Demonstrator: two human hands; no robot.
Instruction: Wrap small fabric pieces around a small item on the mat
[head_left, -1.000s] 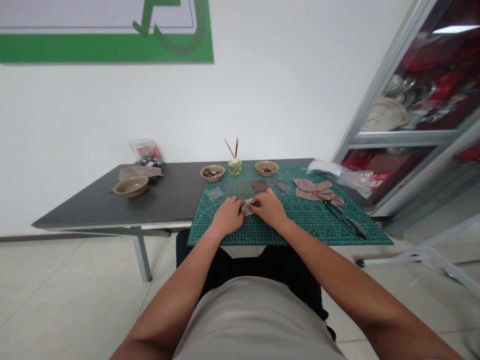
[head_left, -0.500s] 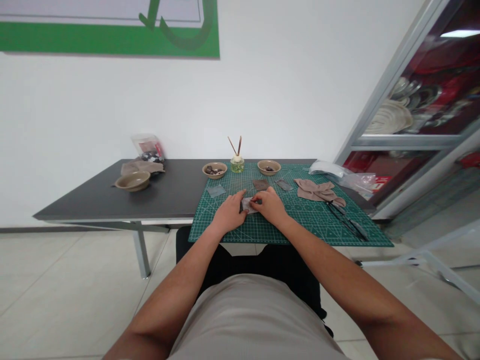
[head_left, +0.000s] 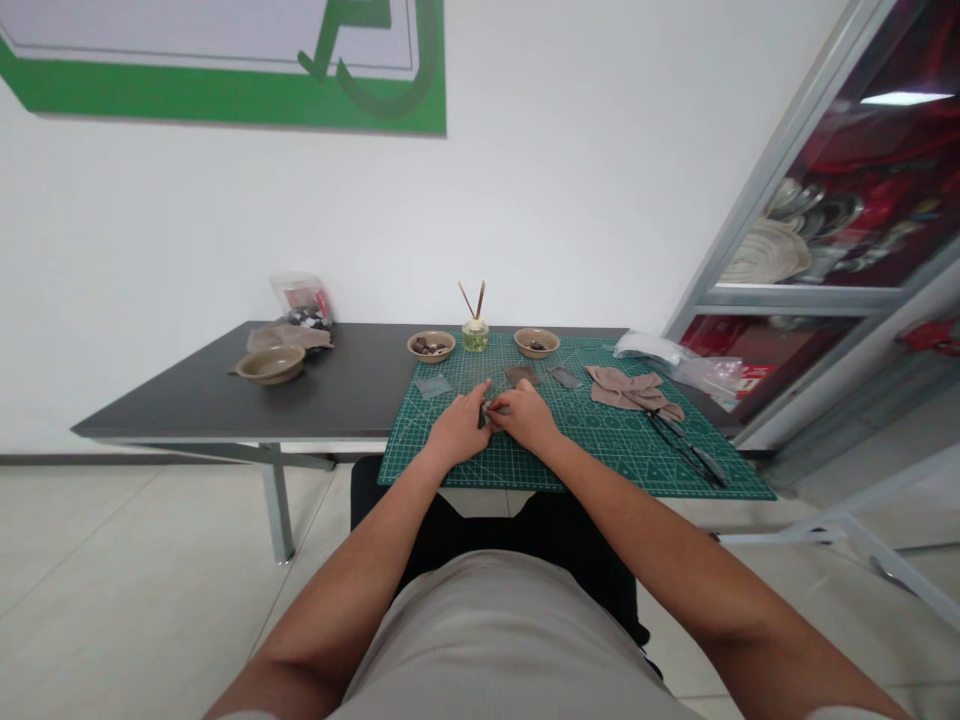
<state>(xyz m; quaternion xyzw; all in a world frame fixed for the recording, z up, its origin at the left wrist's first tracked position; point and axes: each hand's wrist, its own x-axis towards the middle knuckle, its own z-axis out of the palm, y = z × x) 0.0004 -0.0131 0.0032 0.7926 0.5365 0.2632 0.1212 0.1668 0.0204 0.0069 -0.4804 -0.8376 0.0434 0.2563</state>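
Note:
My left hand point(head_left: 459, 428) rests over the green cutting mat point(head_left: 592, 450), index finger reaching forward and thumb tucked against a small grey piece point(head_left: 487, 412) that looks like thin cloth or a little pouch. From the other side, my right hand point(head_left: 527, 416) pinches the same piece with closed fingertips. Most of the piece is covered by my fingers, so its shape and anything inside are hidden. Just beyond lie a brown square pouch point(head_left: 521, 376), a grey pouch point(head_left: 565, 377) and a pale translucent pouch point(head_left: 433, 386).
Two tan bowls point(head_left: 431, 347) point(head_left: 537, 343) with small dark pieces flank a reed diffuser point(head_left: 475, 334). Right: a crumpled brown cloth point(head_left: 626, 388), black-handled tool point(head_left: 686, 445) and plastic bag point(head_left: 675, 358). Left: another bowl point(head_left: 271, 365) and a clear container point(head_left: 301, 298).
My right hand has shifted slightly left, closer to my left hand, and now covers more of the grey piece. The view has tilted up a little.

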